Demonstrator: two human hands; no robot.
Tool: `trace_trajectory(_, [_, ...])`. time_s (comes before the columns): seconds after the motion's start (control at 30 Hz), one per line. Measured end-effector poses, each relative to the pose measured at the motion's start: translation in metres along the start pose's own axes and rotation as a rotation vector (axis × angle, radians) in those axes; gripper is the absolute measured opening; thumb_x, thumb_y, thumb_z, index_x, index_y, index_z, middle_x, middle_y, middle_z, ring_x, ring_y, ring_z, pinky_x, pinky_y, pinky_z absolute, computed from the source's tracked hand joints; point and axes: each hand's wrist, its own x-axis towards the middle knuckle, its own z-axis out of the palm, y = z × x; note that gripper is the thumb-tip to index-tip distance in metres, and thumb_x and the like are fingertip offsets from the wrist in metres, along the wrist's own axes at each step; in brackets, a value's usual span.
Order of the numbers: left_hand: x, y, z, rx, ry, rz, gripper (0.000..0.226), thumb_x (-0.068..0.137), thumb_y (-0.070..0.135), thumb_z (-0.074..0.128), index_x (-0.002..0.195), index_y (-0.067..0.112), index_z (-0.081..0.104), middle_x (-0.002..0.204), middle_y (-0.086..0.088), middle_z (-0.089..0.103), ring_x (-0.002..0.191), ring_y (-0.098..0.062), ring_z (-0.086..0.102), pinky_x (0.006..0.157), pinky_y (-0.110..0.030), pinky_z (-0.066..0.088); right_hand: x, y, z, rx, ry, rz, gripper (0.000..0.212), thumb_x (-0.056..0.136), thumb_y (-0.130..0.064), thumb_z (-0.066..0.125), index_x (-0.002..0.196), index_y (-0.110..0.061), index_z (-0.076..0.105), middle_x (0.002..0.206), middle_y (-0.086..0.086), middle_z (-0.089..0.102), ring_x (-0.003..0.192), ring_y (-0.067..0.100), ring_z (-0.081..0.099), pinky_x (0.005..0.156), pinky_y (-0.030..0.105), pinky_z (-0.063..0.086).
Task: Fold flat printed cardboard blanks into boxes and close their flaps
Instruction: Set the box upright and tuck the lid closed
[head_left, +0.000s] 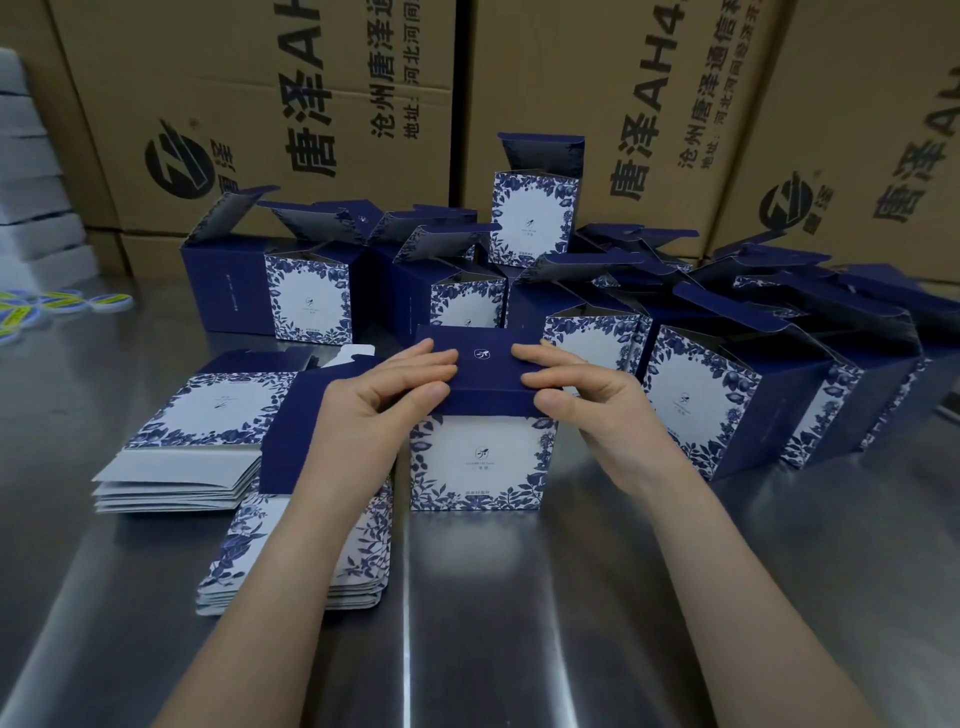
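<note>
Steel counter (519, 597) fills the lower frame. Open-topped boxes (306, 296) crowd upper middle; flat blanks (192, 415) are stacked centre left. Box (478, 457) stands upright at centre. Your left hand (384, 400) and right hand (587, 400) pinch its closed lid.

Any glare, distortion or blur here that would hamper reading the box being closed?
Head view: dim, bluish light; soft glare streaks on the steel table; wide-angle bending tilts the brown cartons; the box, left hand and right hand are sharp.

Upright blue-and-white floral box (480, 457), navy top flap (483, 369) folded down.
</note>
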Motion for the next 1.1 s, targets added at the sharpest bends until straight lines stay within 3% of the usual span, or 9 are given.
trace_trajectory(0.23, [-0.001,-0.003,0.003,-0.011,0.033,0.013,0.028,0.087,-0.001,0.065,0.094,0.023,0.076,0.108,0.017,0.073,0.122,0.000,0.058,0.095,-0.012,0.046,0.002,0.003,0.000,-0.023,0.025,-0.019,0.018,0.072,-0.017,0.073,0.077,-0.033,0.079,0.112,-0.009,0.072,0.131,0.001,0.046,0.109,0.034,0.032])
trace_trajectory(0.43, [-0.003,-0.004,-0.001,-0.041,0.007,0.029,0.032,0.090,0.005,0.064,0.097,0.033,0.076,0.114,0.018,0.071,0.127,-0.001,0.053,0.100,-0.011,0.042,0.000,0.003,-0.004,0.045,-0.057,0.009,0.020,0.072,-0.015,0.075,0.085,-0.029,0.080,0.127,-0.007,0.065,0.138,0.008,0.039,0.117,0.047,0.025])
trace_trajectory(0.63, [-0.002,-0.008,0.000,0.043,0.057,0.059,0.031,0.090,0.004,0.064,0.098,0.033,0.074,0.109,0.023,0.071,0.126,-0.001,0.054,0.101,-0.012,0.041,0.001,0.004,-0.002,-0.003,0.004,-0.017,0.017,0.073,-0.015,0.077,0.080,-0.030,0.079,0.116,-0.008,0.071,0.132,0.001,0.044,0.111,0.032,0.030])
trace_trajectory(0.8, [-0.002,-0.009,0.000,0.027,0.074,0.052,0.028,0.090,0.004,0.064,0.099,0.028,0.074,0.109,0.022,0.071,0.125,-0.002,0.056,0.100,-0.013,0.042,0.001,0.004,0.000,-0.027,0.029,-0.021,0.028,0.079,0.001,0.071,0.080,-0.027,0.078,0.116,-0.007,0.071,0.132,0.002,0.045,0.112,0.034,0.032])
trace_trajectory(0.87, [-0.003,-0.009,0.001,0.005,0.081,0.040,0.027,0.090,0.005,0.064,0.099,0.028,0.074,0.111,0.021,0.070,0.126,-0.002,0.055,0.100,-0.012,0.042,0.000,0.004,0.000,-0.010,0.015,-0.013,0.026,0.078,-0.002,0.073,0.084,-0.027,0.078,0.124,-0.008,0.067,0.132,0.003,0.046,0.111,0.036,0.037])
trace_trajectory(0.93, [-0.004,-0.009,0.004,-0.007,0.110,0.026,0.027,0.091,0.007,0.064,0.099,0.031,0.074,0.114,0.022,0.069,0.127,-0.001,0.054,0.100,-0.011,0.041,-0.001,0.002,0.002,-0.009,-0.002,0.001,0.027,0.076,-0.005,0.075,0.091,-0.028,0.078,0.137,-0.010,0.057,0.130,0.001,0.047,0.098,0.027,0.048])
trace_trajectory(1.03, [-0.005,-0.010,0.008,0.024,0.172,0.018,0.028,0.093,0.009,0.064,0.098,0.035,0.073,0.120,0.021,0.066,0.127,0.003,0.052,0.101,-0.010,0.040,-0.001,0.004,0.007,-0.151,0.020,0.006,0.038,0.082,-0.006,0.074,0.104,-0.037,0.072,0.149,-0.014,0.039,0.135,-0.004,0.038,0.093,0.010,0.042])
trace_trajectory(1.1, [-0.005,-0.011,0.010,0.063,0.192,0.029,0.029,0.094,0.008,0.062,0.098,0.036,0.071,0.122,0.017,0.065,0.128,0.004,0.051,0.101,-0.010,0.039,0.000,0.007,0.010,-0.154,0.041,0.019,0.041,0.087,-0.007,0.070,0.106,-0.043,0.069,0.148,-0.014,0.038,0.137,0.001,0.038,0.101,0.018,0.042])
